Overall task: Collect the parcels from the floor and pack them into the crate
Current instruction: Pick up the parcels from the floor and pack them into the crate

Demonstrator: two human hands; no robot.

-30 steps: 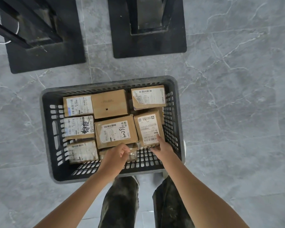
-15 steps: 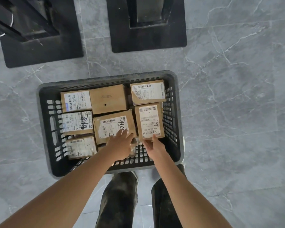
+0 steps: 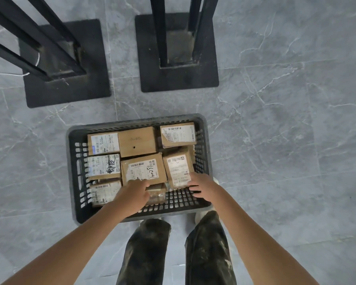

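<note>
A dark grey slotted crate (image 3: 132, 122) stands on the floor in front of my feet and holds several brown cardboard parcels with white labels. My left hand (image 3: 135, 192) rests on the near edge of the middle parcel (image 3: 144, 167), which has handwritten digits. It partly covers a small parcel (image 3: 157, 192) lying lower, near the front wall. My right hand (image 3: 201, 186) has its fingers spread and touches the near right corner of the upright-labelled parcel (image 3: 178, 167). Neither hand grips anything that I can see.
Two black square stand bases (image 3: 66, 93) (image 3: 177, 83) with upright black bars sit on the grey marbled tile floor beyond the crate. My legs in dark trousers (image 3: 146, 254) are right behind its front wall. Open floor lies to the right (image 3: 275, 161).
My view has pulled back, so the crate sits lower in frame. My left hand went from curled to lying on the middle parcel. My right hand slid to the right parcel's near corner.
</note>
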